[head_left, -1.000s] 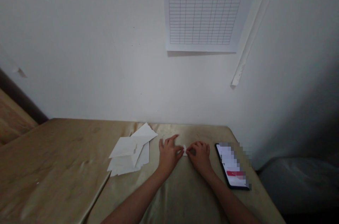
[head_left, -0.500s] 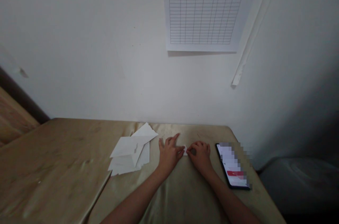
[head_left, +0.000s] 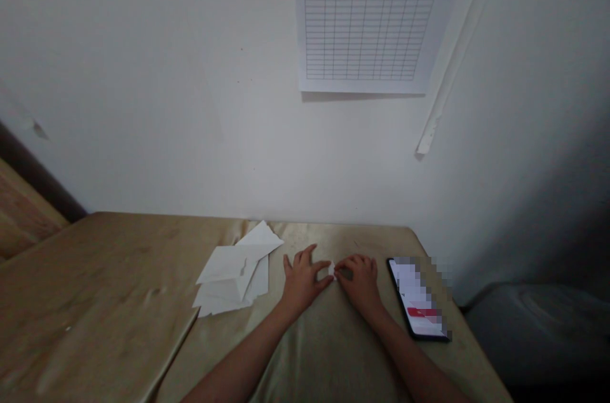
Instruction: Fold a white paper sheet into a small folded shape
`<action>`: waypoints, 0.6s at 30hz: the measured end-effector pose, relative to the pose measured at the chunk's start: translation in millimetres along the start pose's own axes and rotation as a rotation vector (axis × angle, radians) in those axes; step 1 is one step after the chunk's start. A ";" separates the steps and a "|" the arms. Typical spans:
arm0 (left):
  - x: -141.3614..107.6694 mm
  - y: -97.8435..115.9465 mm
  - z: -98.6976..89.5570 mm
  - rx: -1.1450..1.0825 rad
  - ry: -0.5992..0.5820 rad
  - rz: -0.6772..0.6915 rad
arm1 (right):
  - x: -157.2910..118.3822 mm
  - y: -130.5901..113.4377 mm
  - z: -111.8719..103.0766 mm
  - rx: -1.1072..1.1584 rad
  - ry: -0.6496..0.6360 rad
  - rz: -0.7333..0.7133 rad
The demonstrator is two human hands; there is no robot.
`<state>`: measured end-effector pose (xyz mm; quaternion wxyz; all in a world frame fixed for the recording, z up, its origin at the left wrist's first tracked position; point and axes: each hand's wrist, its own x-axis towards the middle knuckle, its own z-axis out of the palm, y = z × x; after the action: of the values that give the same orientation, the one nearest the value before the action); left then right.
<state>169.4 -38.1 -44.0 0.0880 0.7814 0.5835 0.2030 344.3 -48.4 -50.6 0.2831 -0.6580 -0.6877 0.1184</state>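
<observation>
A small folded piece of white paper (head_left: 332,270) is between my two hands, low over the cloth-covered table (head_left: 333,339). My left hand (head_left: 302,279) has its thumb and index fingertips at the lower and upper left of the paper, with a gap between them. Its other fingers are spread outward. From the other side, my right hand (head_left: 361,279) pinches the paper's right edge between thumb and index finger, the remaining fingers curled. Fingertips cover much of the paper, so its exact shape is hard to make out.
Left of my hands lies a loose stack of white paper sheets (head_left: 223,263). A phone (head_left: 419,301) with a lit screen rests on the right. The wall (head_left: 190,136) rises behind the table, with a printed table sheet (head_left: 366,34) fixed to it.
My left thumb and index finger have moved apart at the paper, the thumb sliding downward. My left hand has shifted slightly left. My right hand keeps its pinch almost unchanged.
</observation>
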 end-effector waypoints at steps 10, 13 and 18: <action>1.2 -0.1 -0.3 -0.091 0.001 -0.070 | 0.8 3.2 0.5 -0.002 0.000 0.011; 1.6 1.4 -0.8 -0.073 0.015 -0.054 | 1.7 3.2 -0.4 -0.010 -0.009 0.020; 3.3 1.5 1.1 -0.041 0.008 -0.049 | 1.7 2.1 -2.8 -0.014 -0.022 0.020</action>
<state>171.9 -35.2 -43.7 0.1068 0.7640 0.5986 0.2158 347.6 -47.1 -49.1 0.2697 -0.6652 -0.6851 0.1238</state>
